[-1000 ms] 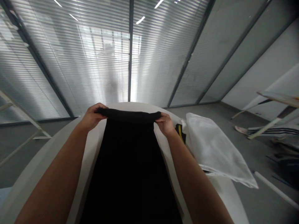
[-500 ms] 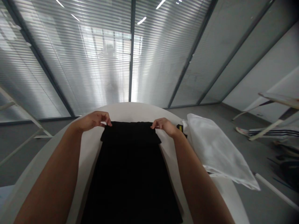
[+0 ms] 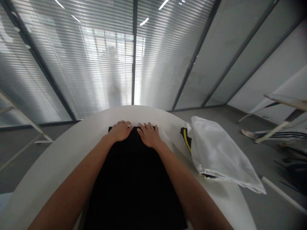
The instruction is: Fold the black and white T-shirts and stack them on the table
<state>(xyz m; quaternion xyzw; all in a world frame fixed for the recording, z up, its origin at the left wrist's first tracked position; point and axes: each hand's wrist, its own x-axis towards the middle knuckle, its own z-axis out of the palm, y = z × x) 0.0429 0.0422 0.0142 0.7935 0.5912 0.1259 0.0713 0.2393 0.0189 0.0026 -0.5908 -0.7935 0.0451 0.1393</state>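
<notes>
A black piece of cloth or garment lies flat and long on the white round table, its near end running out of the bottom of the view. My left hand rests flat on the left part of its far edge, fingers stretched out. On the right part of the same edge lies my right hand, palm down with its fingers spread. Neither hand grips the cloth. What kind of garment it is, the frames do not show.
Right of the cloth lies a white folded fabric that hangs over the table's edge. A black and yellow item sticks out from under it. Glass panels with blinds stand behind the table. At far right is a person's striped trouser leg.
Both hands have let go of the cloth's far corners and moved inward, now lying flat on it. The raised far flap has been laid down.
</notes>
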